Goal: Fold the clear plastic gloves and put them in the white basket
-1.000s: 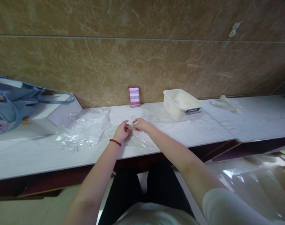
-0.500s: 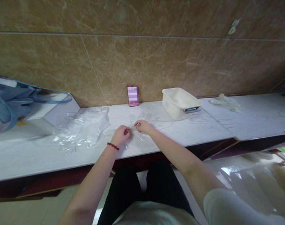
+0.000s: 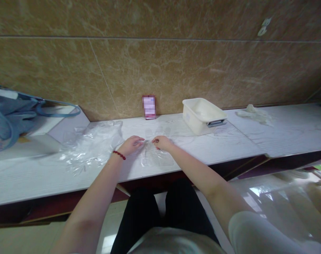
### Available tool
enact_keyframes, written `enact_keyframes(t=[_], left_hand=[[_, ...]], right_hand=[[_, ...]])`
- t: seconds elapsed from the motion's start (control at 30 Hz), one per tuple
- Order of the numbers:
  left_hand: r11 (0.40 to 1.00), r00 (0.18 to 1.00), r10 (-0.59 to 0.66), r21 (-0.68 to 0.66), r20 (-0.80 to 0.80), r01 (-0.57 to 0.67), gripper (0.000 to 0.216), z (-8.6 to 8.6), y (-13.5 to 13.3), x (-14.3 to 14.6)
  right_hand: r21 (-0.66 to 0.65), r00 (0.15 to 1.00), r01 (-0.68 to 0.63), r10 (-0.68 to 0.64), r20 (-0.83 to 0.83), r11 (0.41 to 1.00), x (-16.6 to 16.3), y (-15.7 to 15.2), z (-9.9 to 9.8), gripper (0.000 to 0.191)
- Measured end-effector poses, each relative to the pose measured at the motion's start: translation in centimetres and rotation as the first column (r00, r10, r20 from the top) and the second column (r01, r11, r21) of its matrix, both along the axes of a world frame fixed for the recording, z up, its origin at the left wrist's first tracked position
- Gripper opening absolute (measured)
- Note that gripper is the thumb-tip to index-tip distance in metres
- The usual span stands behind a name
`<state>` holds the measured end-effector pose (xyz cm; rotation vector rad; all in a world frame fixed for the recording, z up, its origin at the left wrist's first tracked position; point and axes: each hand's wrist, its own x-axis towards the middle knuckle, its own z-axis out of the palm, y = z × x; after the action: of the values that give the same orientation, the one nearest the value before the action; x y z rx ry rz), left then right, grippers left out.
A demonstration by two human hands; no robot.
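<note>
My left hand [image 3: 130, 144], with a red bead bracelet on the wrist, and my right hand [image 3: 162, 142] rest on a white counter [image 3: 229, 144]. Both pinch the top corners of a small clear plastic bag [image 3: 153, 158] that lies flat between them. The fingers of each hand are curled and pressed together on the film. A larger heap of crumpled clear plastic bags [image 3: 93, 145] lies just left of my left hand.
A cream plastic tub [image 3: 202, 115] stands to the right near the brown tiled wall. A small pink box [image 3: 149, 107] leans on the wall. A blue bag [image 3: 12, 113] sits at far left, crumpled film [image 3: 252, 113] at far right. Clear plastic [image 3: 287, 201] covers something lower right.
My left hand has slid left and away from the right hand, spreading the small bag between them. The right hand has barely moved.
</note>
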<state>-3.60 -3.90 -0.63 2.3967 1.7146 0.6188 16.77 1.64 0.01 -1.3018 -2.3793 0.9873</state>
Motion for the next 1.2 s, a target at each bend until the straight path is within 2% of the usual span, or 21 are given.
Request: enact_keyframes(t=[0.13,0.3,0.5,0.77,0.97,1.2], left_hand=[[0.999,0.998,-0.020,0.033,-0.055,0.022,0.039,-0.7,0.1,0.6],[1.000,0.989,-0.016,0.002,-0.147,0.016,0.036,-1.0,-0.4,1.1],[0.998,0.993,0.059,0.033,-0.098,-0.056,0.046,-0.9,-0.6,0.7],[1.000,0.989,0.013,-0.021,-0.149,-0.017,0.043,-0.9,-0.8,0.2],[0.992,0.976,0.054,-0.098,-0.210,-0.076,0.043,-0.7,-1.0,0.6],[0.977,0.959,0.124,-0.140,-0.253,-0.163,0.051,0.0,-1.7,0.9]], right_hand=[[0.071,1.000,-0.004,0.004,-0.003,0.997,0.2,-0.1,0.0,0.025],[0.102,1.000,0.025,-0.023,-0.017,0.994,0.3,-0.4,-0.1,0.025],[0.138,0.992,0.077,-0.062,-0.110,0.987,-0.2,-0.5,-1.0,0.021],[0.017,0.965,0.149,-0.142,-0.219,0.989,-0.6,-0.4,-1.6,0.018],[-0.014,0.956,0.169,-0.168,-0.240,0.985,-0.7,-0.4,-1.7,0.017],[0.221,0.976,0.192,-0.163,-0.143,0.956,0.1,-0.2,-1.5,0.019]])
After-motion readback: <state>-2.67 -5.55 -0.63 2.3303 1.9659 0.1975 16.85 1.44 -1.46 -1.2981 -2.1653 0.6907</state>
